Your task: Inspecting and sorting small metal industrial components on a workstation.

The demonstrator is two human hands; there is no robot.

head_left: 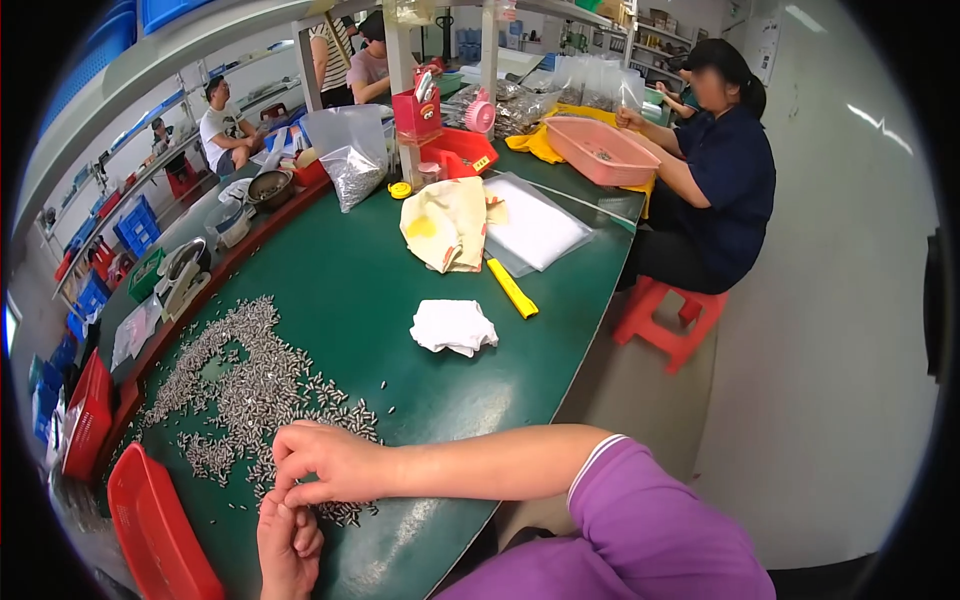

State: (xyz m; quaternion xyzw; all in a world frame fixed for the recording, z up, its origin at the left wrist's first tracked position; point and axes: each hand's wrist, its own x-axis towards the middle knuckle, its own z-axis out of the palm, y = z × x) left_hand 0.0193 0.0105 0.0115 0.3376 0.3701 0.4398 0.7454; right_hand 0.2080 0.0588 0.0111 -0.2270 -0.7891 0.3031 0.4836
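A wide pile of small metal pins (262, 365) is spread over the green tabletop (540, 370), thinning out toward its edges. My right hand (330, 462) reaches in across the near side of the pile, thumb and forefinger pinched together. Just below it, my left hand (288, 548) is raised with its fingers curled, and its tip meets the right hand's pinch. Whatever lies between the fingertips is too small or hidden to make out. Left of my hands stands a red plastic tray (160, 525).
Beyond the pile lie a crumpled white cloth (453, 326), a yellow cutter knife (513, 289), a cream cloth (445, 222) and a bag of white sheets (535, 225). A bag of metal parts (352, 165) stands farther back. A co-worker (715, 170) sits at a pink basin (600, 150).
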